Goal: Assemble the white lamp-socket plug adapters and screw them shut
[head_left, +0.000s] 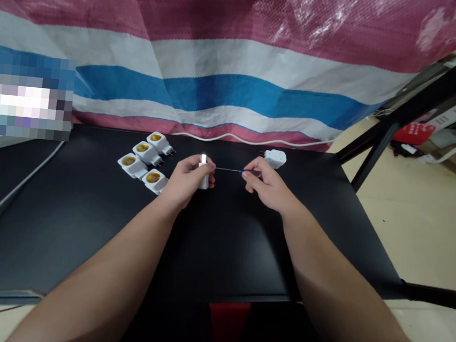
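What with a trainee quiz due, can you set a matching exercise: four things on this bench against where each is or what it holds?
1. left hand
2. right hand
3. four yellow-lined sockets
4. lone white adapter

A. lies beyond the right hand
B. holds a thin screwdriver
C. clustered left of the left hand
D. grips a small white plug

Pairs: 1-D, 2-B, 3-C, 4-A.
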A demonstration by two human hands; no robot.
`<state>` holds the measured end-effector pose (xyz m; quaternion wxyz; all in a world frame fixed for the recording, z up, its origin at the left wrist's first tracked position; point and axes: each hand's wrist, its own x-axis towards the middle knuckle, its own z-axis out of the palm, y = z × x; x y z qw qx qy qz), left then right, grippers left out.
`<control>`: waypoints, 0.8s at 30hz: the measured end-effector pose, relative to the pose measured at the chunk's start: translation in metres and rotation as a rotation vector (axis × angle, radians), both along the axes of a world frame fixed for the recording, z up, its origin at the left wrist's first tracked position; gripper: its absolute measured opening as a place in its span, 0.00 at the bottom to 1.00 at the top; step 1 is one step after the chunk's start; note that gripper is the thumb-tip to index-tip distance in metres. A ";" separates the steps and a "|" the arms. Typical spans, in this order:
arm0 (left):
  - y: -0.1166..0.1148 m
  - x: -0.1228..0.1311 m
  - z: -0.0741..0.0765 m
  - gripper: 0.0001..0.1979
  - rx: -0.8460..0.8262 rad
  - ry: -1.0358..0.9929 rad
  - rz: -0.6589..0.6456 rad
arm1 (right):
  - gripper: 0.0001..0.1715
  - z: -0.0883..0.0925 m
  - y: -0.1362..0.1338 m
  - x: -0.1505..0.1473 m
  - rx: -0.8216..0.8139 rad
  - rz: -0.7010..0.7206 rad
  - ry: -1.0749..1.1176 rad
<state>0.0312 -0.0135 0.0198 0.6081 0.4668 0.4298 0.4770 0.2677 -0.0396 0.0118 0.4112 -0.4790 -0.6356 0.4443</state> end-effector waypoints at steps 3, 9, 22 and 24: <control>0.000 0.000 -0.002 0.11 0.003 0.035 -0.030 | 0.26 -0.003 0.002 -0.002 -0.017 -0.132 -0.080; 0.002 0.000 -0.003 0.09 0.000 0.008 -0.018 | 0.20 -0.006 0.001 -0.008 0.054 -0.136 -0.008; 0.002 0.000 -0.003 0.08 -0.001 0.026 -0.005 | 0.17 0.006 -0.005 -0.006 0.107 -0.069 -0.100; 0.002 0.000 -0.004 0.08 -0.003 0.037 -0.003 | 0.18 0.007 -0.004 -0.006 0.094 -0.105 -0.149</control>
